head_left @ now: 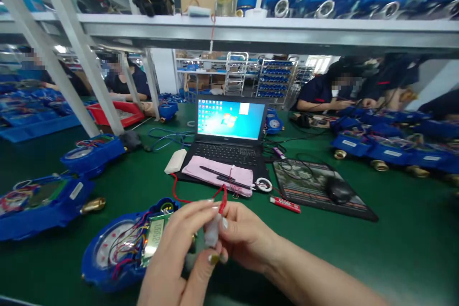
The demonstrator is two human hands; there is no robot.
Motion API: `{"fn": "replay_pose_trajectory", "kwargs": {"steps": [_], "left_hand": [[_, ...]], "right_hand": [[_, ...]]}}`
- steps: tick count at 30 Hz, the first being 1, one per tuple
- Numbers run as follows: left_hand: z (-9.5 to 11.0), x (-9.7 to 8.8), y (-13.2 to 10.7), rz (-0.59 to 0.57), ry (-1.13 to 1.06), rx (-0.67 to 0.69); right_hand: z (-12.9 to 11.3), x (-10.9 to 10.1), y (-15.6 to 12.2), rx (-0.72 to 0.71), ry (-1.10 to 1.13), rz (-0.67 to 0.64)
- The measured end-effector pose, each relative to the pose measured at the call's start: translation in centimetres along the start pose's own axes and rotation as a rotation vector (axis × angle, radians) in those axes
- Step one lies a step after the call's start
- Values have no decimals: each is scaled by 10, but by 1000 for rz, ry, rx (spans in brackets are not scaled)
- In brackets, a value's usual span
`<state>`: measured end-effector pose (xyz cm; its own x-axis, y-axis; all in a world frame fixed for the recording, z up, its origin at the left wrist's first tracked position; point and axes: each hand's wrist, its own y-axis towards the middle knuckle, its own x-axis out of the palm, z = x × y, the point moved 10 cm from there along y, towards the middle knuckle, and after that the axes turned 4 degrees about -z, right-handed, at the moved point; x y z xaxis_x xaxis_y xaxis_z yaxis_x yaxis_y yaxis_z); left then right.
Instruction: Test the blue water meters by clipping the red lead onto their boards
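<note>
Head view: your left hand (175, 248) and right hand (249, 234) pinch a whitish translucent piece (212, 233) between curled fingertips, probably from both sides to steady it, above the worktop (344, 253), by a red cord (224, 201), beside an uncovered blue meter (124, 248).

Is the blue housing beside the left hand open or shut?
Open: the housing has its wires and display exposed.

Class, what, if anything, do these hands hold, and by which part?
A small whitish piece: the right hand pinches it near its upper end, beside the red cord; the left hand curls around it, exact contact unclear.
</note>
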<state>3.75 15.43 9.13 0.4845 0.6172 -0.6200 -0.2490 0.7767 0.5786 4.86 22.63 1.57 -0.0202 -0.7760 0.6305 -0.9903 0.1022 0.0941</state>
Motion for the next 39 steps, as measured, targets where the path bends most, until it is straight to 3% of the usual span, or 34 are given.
{"fn": "replay_pose_trajectory", "kwargs": {"steps": [2,4,6,9,12,14,17,22,25,28,31,35,39], "left_hand": [[6,27,8,-101,-121,16],[3,46,15,-109,-299,-43],[-10,69,19,-117,-529,-201],[-30,118,20,-227,-793,-465],[-38,159,24,-384,-812,-558],[-41,180,27,-490,-799,-570],[-47,200,25,-591,-775,-601],[-56,208,16,-641,-640,-605],[-57,203,13,-613,-554,-556],[-60,198,12,-556,-560,-560],[-56,196,13,-547,-577,-543],[-52,194,16,-553,-537,-498],[-51,194,17,-573,-475,-459]], "right_hand": [[0,-10,-16,25,-133,-21],[-3,-33,-36,57,-388,9],[-21,-74,-58,37,-830,174],[-72,-125,-99,-85,-1630,530],[-85,-159,-120,11,-1952,601],[-85,-174,-128,111,-1955,617],[-83,-179,-132,203,-1916,647],[-84,-182,-133,278,-1919,695],[-95,-172,-135,96,-1965,712],[-106,-160,-142,-121,-1872,728],[-102,-154,-141,-147,-1760,662],[-93,-139,-133,-206,-1768,520],[-88,-138,-130,-171,-1784,523]]}}
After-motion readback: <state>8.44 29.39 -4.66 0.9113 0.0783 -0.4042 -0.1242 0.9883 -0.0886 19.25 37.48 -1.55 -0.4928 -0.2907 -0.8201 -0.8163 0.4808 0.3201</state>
